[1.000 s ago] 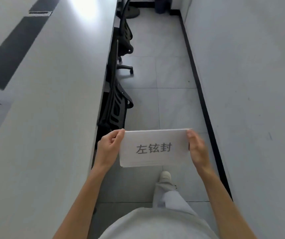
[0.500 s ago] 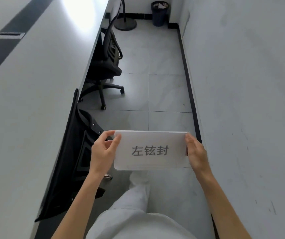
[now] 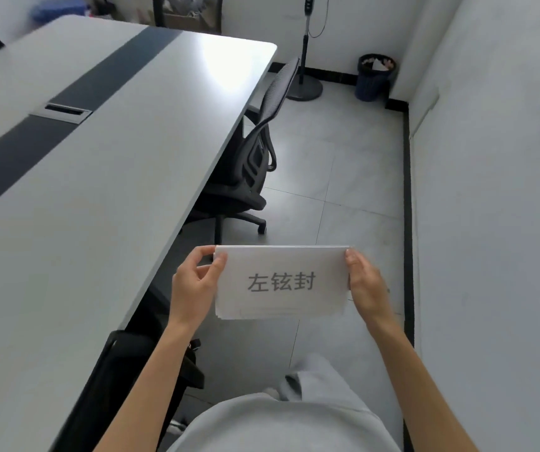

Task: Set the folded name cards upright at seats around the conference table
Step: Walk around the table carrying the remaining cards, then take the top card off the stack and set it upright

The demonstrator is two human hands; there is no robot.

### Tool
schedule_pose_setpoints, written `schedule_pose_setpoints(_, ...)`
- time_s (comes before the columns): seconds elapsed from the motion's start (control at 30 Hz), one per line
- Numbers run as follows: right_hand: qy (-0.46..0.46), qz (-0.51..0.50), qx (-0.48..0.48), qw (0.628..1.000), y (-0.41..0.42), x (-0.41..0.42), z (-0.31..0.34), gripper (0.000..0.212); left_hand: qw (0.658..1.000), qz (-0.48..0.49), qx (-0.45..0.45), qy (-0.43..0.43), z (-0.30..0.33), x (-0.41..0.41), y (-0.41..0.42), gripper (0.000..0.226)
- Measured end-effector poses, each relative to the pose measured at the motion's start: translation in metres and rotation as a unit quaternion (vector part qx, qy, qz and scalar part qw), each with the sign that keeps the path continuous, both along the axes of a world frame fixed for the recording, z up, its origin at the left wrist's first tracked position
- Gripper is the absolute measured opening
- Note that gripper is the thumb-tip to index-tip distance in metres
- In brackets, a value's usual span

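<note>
Both hands (image 3: 193,285) (image 3: 368,285) grip the name cards (image 3: 281,282) beside the conference table (image 3: 98,177)

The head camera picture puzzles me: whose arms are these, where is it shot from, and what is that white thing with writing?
There is no machine here. A person wears a camera on the head that looks forward and down, so you see their own arms and legs from above. The left hand and the right hand each hold one end of a stack of folded name cards; the top card shows printed characters. To the left runs the long conference table, grey with a dark strip down its middle. A black office chair is tucked under its edge. Farther off stand a fan stand and a waste bin by the wall.
</note>
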State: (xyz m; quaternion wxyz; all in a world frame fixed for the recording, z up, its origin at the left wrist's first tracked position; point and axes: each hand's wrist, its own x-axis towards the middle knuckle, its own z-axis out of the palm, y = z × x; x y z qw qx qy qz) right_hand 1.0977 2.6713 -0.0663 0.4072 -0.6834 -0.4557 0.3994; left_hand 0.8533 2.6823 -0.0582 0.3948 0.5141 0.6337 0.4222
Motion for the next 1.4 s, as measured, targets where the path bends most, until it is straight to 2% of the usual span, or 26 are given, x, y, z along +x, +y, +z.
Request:
schedule_pose_setpoints(0.1, -0.002, 0.067, -0.003, 0.998, 0.077, 0.001, -0.003, 0.028, 0.997, 0.071, 0.003, -0.002, -0.005, 0.003, 0.043, 0.028)
schedule_pose_setpoints(0.23, -0.001, 0.188, -0.005, 0.982, 0.177, -0.008, 0.002, 0.027, 0.980, 0.199, 0.005, -0.011, -0.010, 0.011, 0.087, 0.006)
schedule_pose_setpoints(0.33, -0.005, 0.289, -0.004, 0.957, 0.241, -0.026, 0.009, 0.027, 0.950, 0.310, -0.008, -0.030, -0.008, 0.016, 0.107, 0.006)
schedule_pose_setpoints(0.43, -0.007, 0.368, 0.002, 0.930, 0.291, -0.056, 0.014, 0.025, 0.918, 0.393, -0.019, -0.047, -0.011, 0.013, 0.119, 0.030)
schedule_pose_setpoints(0.5, -0.003, 0.423, -0.002, 0.906, 0.316, -0.084, 0.015, 0.026, 0.898, 0.437, -0.016, -0.057, -0.010, 0.006, 0.124, 0.038)
schedule_pose_setpoints(0.63, 0.021, 0.500, -0.019, 0.865, 0.349, -0.146, 0.011, 0.033, 0.865, 0.500, -0.022, -0.046, -0.011, -0.022, 0.133, 0.029)
schedule_pose_setpoints(0.77, 0.015, 0.589, -0.017, 0.808, 0.376, -0.213, -0.008, 0.047, 0.840, 0.540, -0.027, -0.035, -0.023, -0.070, 0.148, 0.030)
schedule_pose_setpoints(0.83, -0.018, 0.617, -0.018, 0.786, 0.390, -0.249, -0.021, 0.059, 0.835, 0.549, -0.031, -0.026, -0.032, -0.100, 0.157, 0.031)
schedule_pose_setpoints(0.93, -0.071, 0.645, -0.002, 0.761, 0.405, -0.295, -0.036, 0.054, 0.826, 0.560, -0.058, -0.017, -0.045, -0.142, 0.167, 0.035)
schedule_pose_setpoints(1.0, -0.099, 0.659, 0.006, 0.745, 0.413, -0.322, -0.043, 0.058, 0.823, 0.561, -0.081, -0.014, -0.050, -0.166, 0.174, 0.042)
schedule_pose_setpoints(1.1, -0.124, 0.668, 0.011, 0.734, 0.424, -0.354, -0.054, 0.057, 0.821, 0.561, -0.103, -0.010, -0.057, -0.191, 0.182, 0.043)
schedule_pose_setpoints(1.3, -0.140, 0.665, 0.012, 0.733, 0.441, -0.389, -0.065, 0.054, 0.814, 0.570, -0.108, -0.017, -0.069, -0.217, 0.197, 0.036)
schedule_pose_setpoints(1.4, -0.148, 0.680, 0.033, 0.717, 0.449, -0.392, -0.065, 0.053, 0.820, 0.560, -0.117, 0.020, -0.071, -0.222, 0.199, 0.035)
